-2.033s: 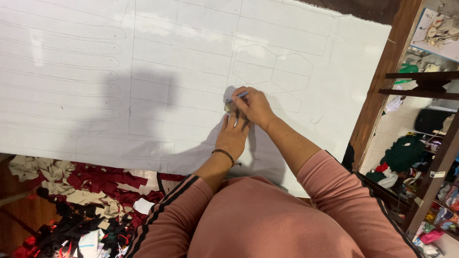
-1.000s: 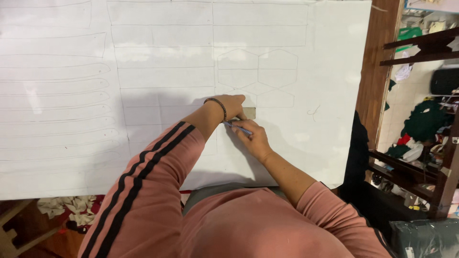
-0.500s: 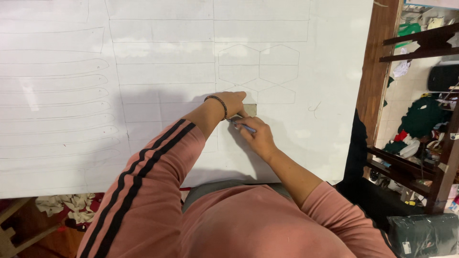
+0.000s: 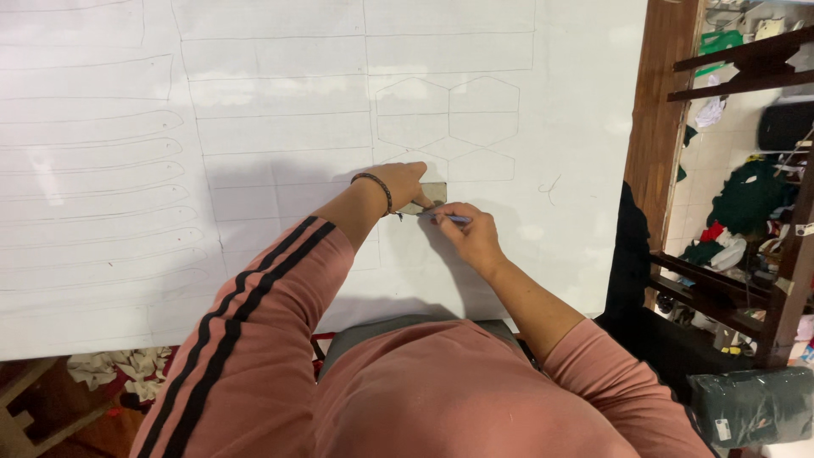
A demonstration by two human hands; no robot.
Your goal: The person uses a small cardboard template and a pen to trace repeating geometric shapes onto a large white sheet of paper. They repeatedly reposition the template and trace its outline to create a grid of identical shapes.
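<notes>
1. Your left hand (image 4: 405, 182) is pressing flat, fingers spread narrow, on a small grey template (image 4: 426, 196), pinning it against the white sheet (image 4: 280, 127).
2. Your right hand (image 4: 469, 234) is closing its fingers around a pen (image 4: 449, 219), with the tip touching the sheet right at the template's lower edge.
3. The template is lying just below a cluster of drawn hexagons (image 4: 447, 108), near the middle right of the sheet.
4. The sheet is covering the worktop, and long curved strips and rectangles are showing as outlines on its left part.
5. A dark bracelet (image 4: 379, 185) is sitting on your left wrist, above the pink sleeve with black stripes (image 4: 246, 322).
6. Fabric scraps (image 4: 119, 369) are lying on the floor at the lower left, and a wooden shelf frame (image 4: 746, 280) is standing at the right.
</notes>
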